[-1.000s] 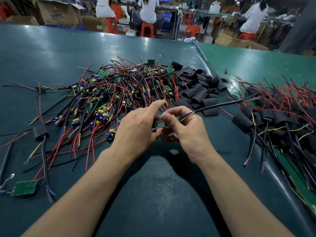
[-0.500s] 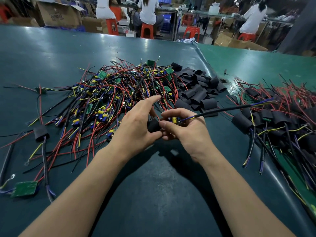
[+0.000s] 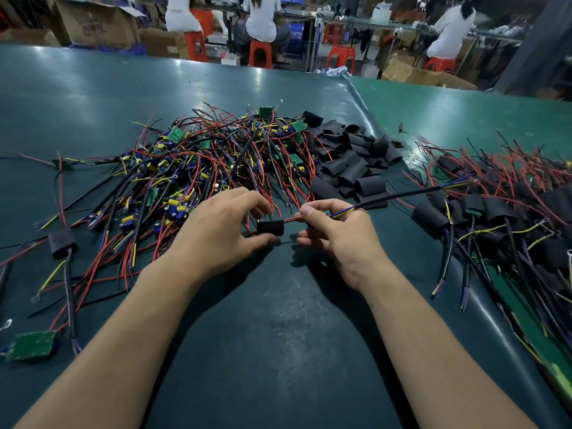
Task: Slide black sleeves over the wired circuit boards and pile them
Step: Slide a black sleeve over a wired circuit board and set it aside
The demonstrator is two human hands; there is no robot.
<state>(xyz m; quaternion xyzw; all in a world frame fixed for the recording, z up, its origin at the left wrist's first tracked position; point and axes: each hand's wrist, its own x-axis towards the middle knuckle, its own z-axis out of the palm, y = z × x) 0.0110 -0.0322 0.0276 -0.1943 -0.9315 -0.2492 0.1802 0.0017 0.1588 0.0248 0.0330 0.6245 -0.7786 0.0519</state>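
Table top (image 3: 278, 351) is a dark teal-green, kind of glossy with pale glare spots, and the strip on the right (image 3: 464, 116) is a brighter green. The big tangle of wires (image 3: 216, 162) is mostly red and black with yellow, blue and purple bits mixed in, plus small green boards (image 3: 176, 133). The loose sleeves (image 3: 349, 162) are plain matte black, same as the sleeve (image 3: 270, 227) between the hands, which has a red wire (image 3: 291, 218) coming out. The black cable (image 3: 399, 196) ends in yellow and blue-purple strands, I think. The finished pile (image 3: 495, 209) is black with red leads. Stools in back (image 3: 258, 52) are orange-red.
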